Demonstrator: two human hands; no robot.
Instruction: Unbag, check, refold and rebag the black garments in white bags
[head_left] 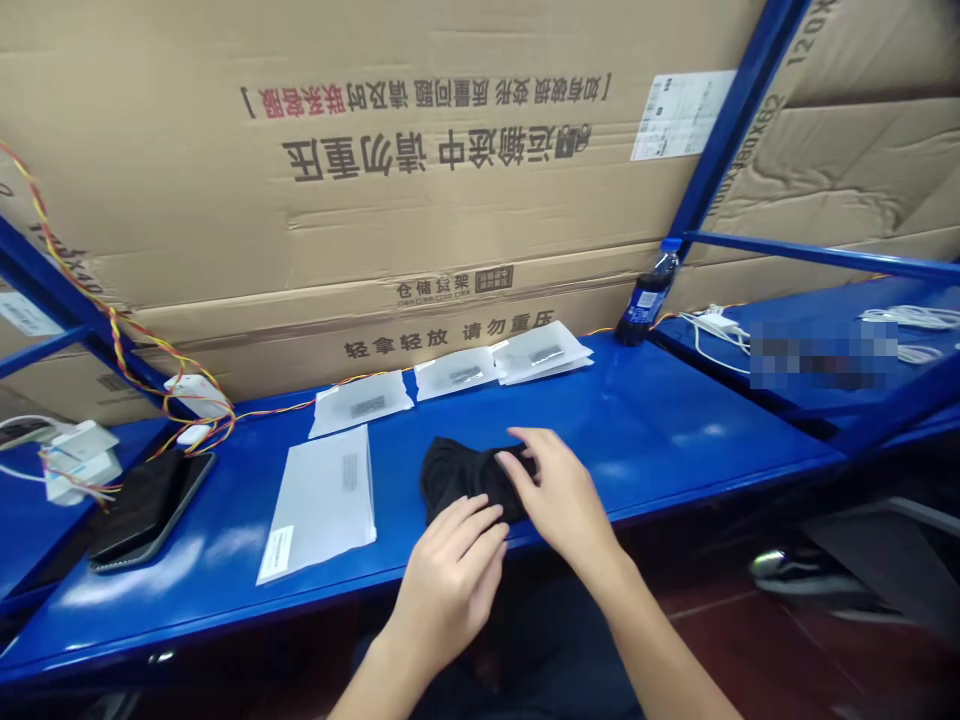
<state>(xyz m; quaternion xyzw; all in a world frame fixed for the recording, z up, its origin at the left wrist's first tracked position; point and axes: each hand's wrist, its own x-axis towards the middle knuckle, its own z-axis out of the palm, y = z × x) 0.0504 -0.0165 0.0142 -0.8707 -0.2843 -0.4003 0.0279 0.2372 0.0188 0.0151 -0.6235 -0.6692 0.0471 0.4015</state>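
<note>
A crumpled black cloth lies near the front edge of the blue shelf. My left hand rests at the cloth's lower edge, its fingers stretched out and slightly bent over the shelf edge. On the cloth's right side is my right hand, thumb and forefinger apart, with the other fingers partly hidden; the fingertips touch the black fabric. Left of the cloth lies a large white translucent pouch with a label at its lower corner.
Smaller white packets line the back by the cardboard. A dark bottle stands at back right. Black devices, white adapters and red-yellow wires are at left. Blue posts flank the shelf.
</note>
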